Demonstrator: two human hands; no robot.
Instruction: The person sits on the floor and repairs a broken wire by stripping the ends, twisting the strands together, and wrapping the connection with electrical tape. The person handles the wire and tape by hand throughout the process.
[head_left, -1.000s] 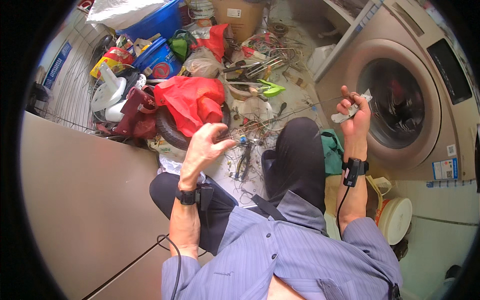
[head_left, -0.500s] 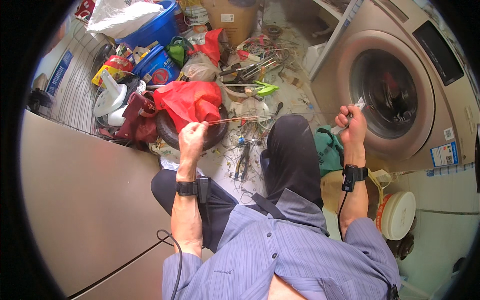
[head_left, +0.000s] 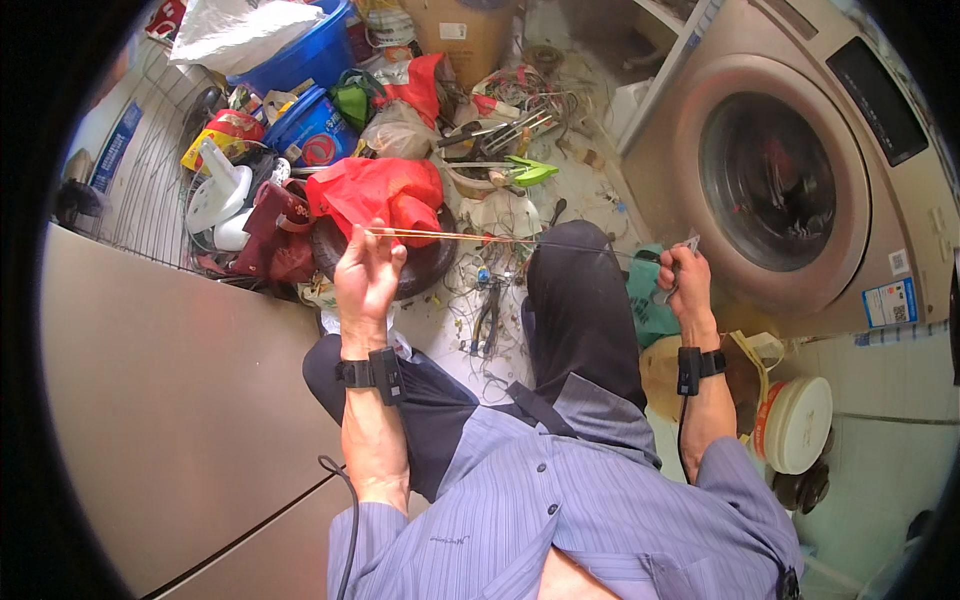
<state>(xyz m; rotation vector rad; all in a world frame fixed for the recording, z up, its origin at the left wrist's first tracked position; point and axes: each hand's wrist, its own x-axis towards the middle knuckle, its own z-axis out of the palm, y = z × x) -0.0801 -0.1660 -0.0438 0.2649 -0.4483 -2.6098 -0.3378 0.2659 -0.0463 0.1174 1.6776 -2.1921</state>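
Observation:
A thin wire runs between my two hands, copper-coloured strands (head_left: 450, 236) on the left and a dark stretch (head_left: 590, 247) on the right. My left hand (head_left: 366, 280) pinches the copper end between thumb and forefinger, its other fingers loosely bent. My right hand (head_left: 688, 285) is closed round the dark end, together with a pale grey piece that sticks out above and below the fist; its kind is unclear. Under the wire, on the floor between my legs, lie pliers (head_left: 487, 318) with dark handles among wire scraps.
A red plastic bag (head_left: 375, 195) lies over a black tyre (head_left: 437, 262) ahead on the left. Blue tubs (head_left: 318, 125) and mixed clutter stand behind it. A washing machine (head_left: 690, 180) rises at the right, with a green bag (head_left: 650, 305) and a white-lidded bucket (head_left: 803, 425) nearer me.
My left hand has shifted slightly left and turned, its fingers loosening from a fist. My right hand has moved a little left and down. More copper strands show between them.

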